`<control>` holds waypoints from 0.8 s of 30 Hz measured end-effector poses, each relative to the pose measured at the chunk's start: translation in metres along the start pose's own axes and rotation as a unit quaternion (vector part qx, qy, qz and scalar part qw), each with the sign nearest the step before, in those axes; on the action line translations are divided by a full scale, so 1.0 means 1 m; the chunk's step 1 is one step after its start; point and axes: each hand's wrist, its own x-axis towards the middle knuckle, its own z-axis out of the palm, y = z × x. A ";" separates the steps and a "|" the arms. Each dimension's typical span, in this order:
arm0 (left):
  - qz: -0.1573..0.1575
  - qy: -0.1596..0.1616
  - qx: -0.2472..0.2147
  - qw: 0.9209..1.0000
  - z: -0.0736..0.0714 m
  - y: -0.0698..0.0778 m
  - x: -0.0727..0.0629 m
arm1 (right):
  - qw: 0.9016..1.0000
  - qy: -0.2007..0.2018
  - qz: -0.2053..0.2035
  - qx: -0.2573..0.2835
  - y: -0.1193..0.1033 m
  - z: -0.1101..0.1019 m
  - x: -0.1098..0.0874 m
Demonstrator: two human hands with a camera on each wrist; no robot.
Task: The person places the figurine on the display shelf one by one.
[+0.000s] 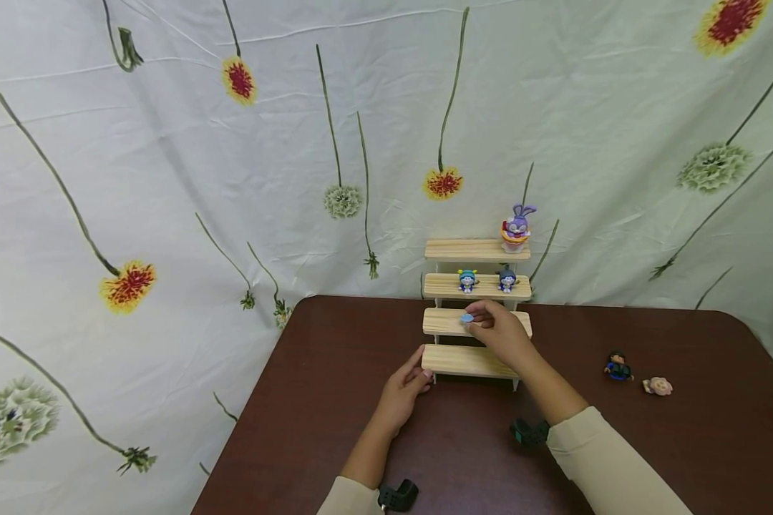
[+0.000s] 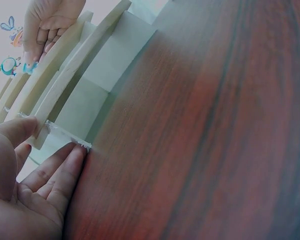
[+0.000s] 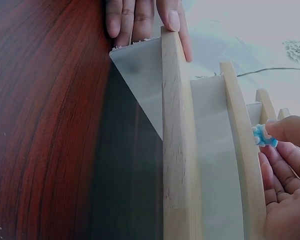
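A small wooden tiered shelf with white side panels stands at the back of the table. My left hand holds the left end of its lowest step, thumb on the plank and fingers against the side panel. Over the second step from the bottom, my right hand pinches a small light-blue figurine between thumb and fingers. Two little blue-and-white figurines, one on the left and one on the right, stand on the step above. A purple rabbit figurine sits at the top step's right end.
On the dark red-brown table, to the right of the shelf, are a small dark-and-blue toy figure and a pale pink rose-like piece. A white flower-printed cloth hangs right behind the table.
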 end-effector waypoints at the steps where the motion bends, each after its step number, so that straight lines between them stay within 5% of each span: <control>1: 0.000 0.000 0.000 1.000 0.000 0.000 0.000 | 1.000 0.000 0.000 0.002 0.000 0.000 0.000; 24: 0.003 0.006 -0.001 1.000 0.000 -0.001 0.001 | 0.998 -0.015 -0.014 0.063 0.008 -0.012 -0.001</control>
